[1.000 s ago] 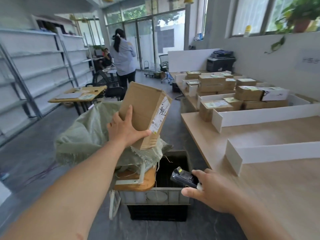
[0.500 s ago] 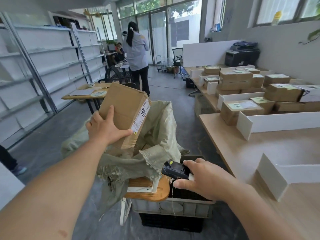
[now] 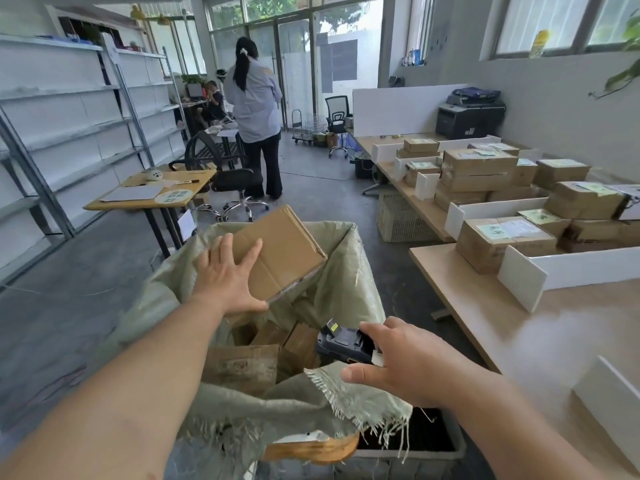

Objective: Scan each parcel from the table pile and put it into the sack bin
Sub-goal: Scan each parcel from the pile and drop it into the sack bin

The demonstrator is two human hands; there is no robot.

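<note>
Green woven sacking makes the sack bin [image 3: 349,271], whose frayed rim is folded outward and whose mouth gapes wide. Its far wall stands up behind the parcel [image 3: 287,251], and brown boxes [image 3: 242,365] lie low inside with open space above them. To the right, the pale wooden table [image 3: 485,327] runs its long edge near the sack, with a strip of bare grey floor [image 3: 408,265] between them farther off. White dividers [image 3: 561,268] wall in the pile [image 3: 502,237] of labelled cartons on the table, well apart from both hands. The parcel is a plain brown cardboard box with a flap seam across its upper face, tilted over the sack's mouth with one corner toward the right wall. The left hand [image 3: 228,275] lies flat against its near face, fingers spread straight, thumb at the lower edge. The right hand [image 3: 408,365] hovers over the near rim, fingers and thumb wrapped round a black scanner [image 3: 343,344]. A person [image 3: 256,109] stands well beyond, past a small desk [image 3: 152,188].
</note>
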